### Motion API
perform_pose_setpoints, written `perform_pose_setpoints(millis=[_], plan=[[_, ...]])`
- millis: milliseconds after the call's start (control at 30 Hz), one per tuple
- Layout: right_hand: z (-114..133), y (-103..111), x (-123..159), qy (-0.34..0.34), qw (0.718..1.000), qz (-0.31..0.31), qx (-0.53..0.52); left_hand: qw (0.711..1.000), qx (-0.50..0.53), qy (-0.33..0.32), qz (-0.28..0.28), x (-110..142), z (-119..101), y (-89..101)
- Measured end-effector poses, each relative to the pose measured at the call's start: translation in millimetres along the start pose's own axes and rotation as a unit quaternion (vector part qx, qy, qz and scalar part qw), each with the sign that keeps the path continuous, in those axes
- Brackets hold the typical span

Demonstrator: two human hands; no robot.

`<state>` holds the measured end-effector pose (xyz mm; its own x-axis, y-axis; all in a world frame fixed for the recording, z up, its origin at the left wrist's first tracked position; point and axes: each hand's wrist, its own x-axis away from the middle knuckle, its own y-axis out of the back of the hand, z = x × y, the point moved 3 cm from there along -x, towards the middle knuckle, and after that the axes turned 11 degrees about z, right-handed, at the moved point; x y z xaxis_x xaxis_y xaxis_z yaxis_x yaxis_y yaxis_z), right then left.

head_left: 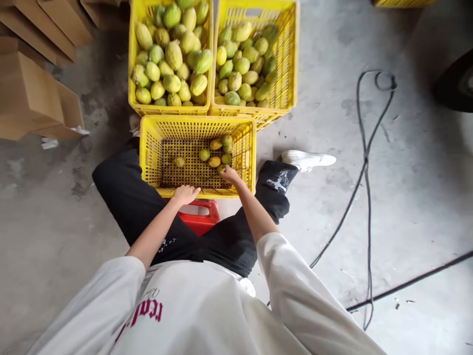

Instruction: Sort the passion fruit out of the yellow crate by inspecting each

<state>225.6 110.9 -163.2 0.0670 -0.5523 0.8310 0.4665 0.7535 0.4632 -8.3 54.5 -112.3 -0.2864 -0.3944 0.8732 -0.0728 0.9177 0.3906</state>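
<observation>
A yellow plastic crate (198, 120) sits between my knees, with several yellow-green fruits (204, 155) on its perforated floor. Most of these lie toward the right side, while a single fruit (179, 161) is apart at the left. My right hand (229, 174) reaches over the near side into the crate, its fingers closed around a small greenish fruit (221, 168) partly hidden by them. On the crate's near rim rests my left hand (186, 195), fingers stretched out and no fruit in it.
Two more yellow crates, a left one (132, 59) and a right one (294, 59), stand just beyond, filled with similar fruits. Cardboard boxes (44, 93) are at the far left. A black cable (365, 153) loops over the concrete floor. Something red (201, 224) shows beneath me.
</observation>
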Motion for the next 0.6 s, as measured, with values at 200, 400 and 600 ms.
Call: perform_pose_setpoints(millis=[200,400,600], plan=[[-26,32,-67,-0.003,0.999,-0.032,0.009,1.000,-0.019,-0.001,-0.013,2,-11,-4.4],[-14,-7,-125,0.130,0.989,-0.003,0.076,0.998,-0.032,-0.025,-0.043,5,-14,-11.1],[-2,-41,-146,0.085,0.991,-0.010,0.104,0.999,-0.025,-0.032,-0.025,6,-15,-15.0]])
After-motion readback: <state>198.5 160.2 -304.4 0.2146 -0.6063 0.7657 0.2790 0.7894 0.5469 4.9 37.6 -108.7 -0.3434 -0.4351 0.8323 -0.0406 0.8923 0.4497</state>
